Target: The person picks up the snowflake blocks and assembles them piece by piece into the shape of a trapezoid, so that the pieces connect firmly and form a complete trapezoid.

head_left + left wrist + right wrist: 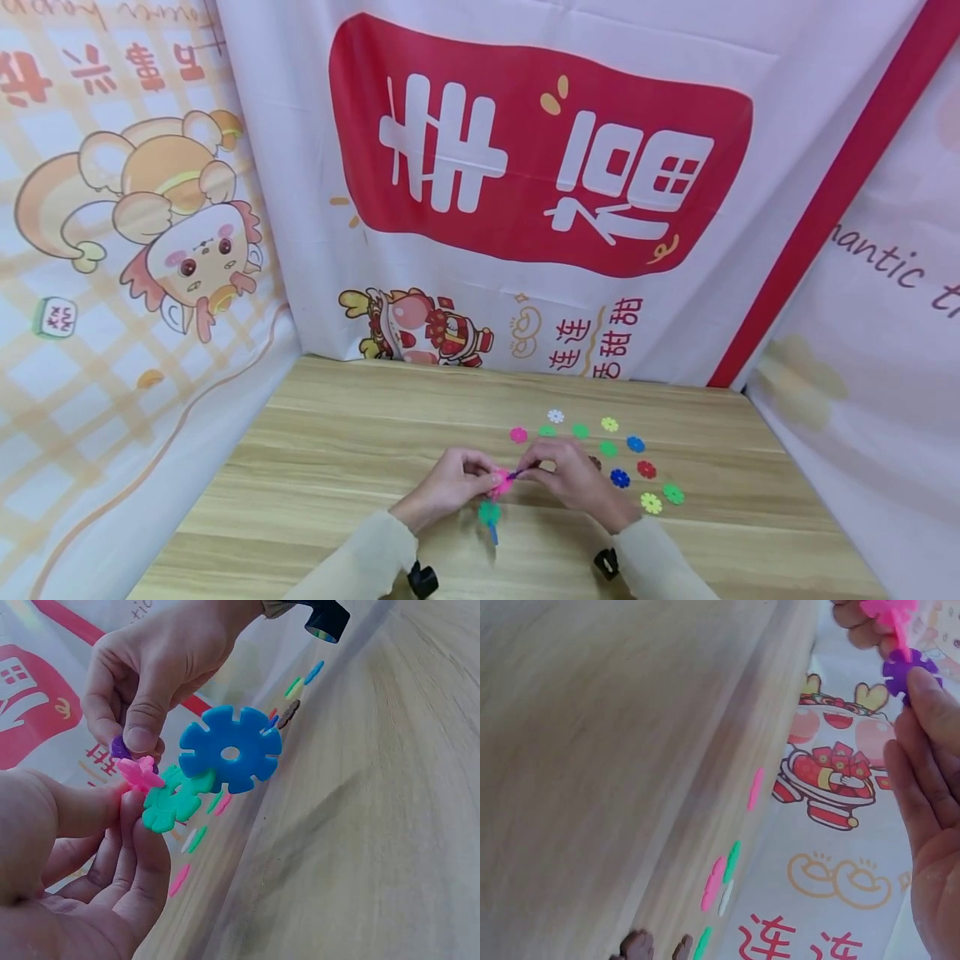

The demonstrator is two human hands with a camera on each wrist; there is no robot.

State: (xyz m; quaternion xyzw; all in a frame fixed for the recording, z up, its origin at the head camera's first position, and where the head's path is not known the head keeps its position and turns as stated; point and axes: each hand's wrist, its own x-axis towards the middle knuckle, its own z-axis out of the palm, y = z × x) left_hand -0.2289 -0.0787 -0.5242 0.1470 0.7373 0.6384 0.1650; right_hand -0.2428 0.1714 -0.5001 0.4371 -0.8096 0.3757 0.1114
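Snowflake-disc cluster [202,776] raised over table [315,450] — left hand [446,487] pinches pink disc [139,772], right hand [573,479] pinches purple disc [907,671].

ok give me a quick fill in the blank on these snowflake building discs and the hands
1. The left hand pinches a ____ disc at the top of the joined cluster.
2. The right hand pinches a ____ disc against that one.
3. The largest-looking disc in the left wrist view, joined to the green disc, is ____.
4. The loose discs lie on the wooden ____.

Missing words: pink; purple; blue; table
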